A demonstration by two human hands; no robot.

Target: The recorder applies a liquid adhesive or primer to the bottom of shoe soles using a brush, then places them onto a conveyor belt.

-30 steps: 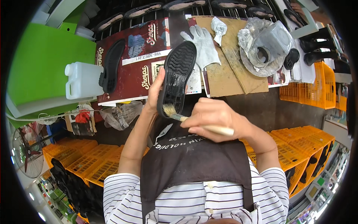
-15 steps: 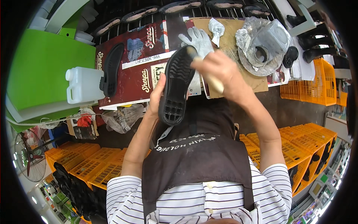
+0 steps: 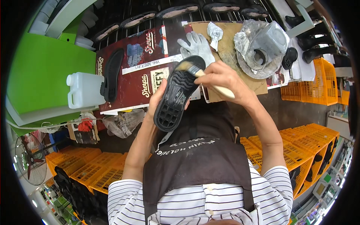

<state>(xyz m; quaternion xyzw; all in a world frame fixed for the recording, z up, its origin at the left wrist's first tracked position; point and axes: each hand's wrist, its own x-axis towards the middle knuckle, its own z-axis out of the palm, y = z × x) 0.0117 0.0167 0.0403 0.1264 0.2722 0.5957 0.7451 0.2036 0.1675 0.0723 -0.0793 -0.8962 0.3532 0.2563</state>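
My left hand (image 3: pixel 157 98) grips a black shoe sole (image 3: pixel 173 103) by its side, with the hollow, ribbed face turned up; a wet shine shows along its middle. My right hand (image 3: pixel 227 80) is closed around the pale handle of a paint brush (image 3: pixel 224 92). The brush's bristles rest on the broad upper end of the sole. Part of my left fingers is hidden beneath the sole. A second black sole (image 3: pixel 112 73) lies at the left of the board-covered table, leaning by a white plastic jug (image 3: pixel 85 90).
A grey-white glove (image 3: pixel 197 47) and crumpled tissue (image 3: pixel 215 34) lie beyond the sole. At the right, a plastic-wrapped clear container (image 3: pixel 268 41) stands on cardboard (image 3: pixel 225 56). Several soles (image 3: pixel 178 11) line a rack at the back. Orange crates (image 3: pixel 300 140) stand on both sides.
The sole has tilted, its heel end swinging left and toward me. My right hand has come slightly nearer, and the brush, blurred before, now shows its bristles on the sole.
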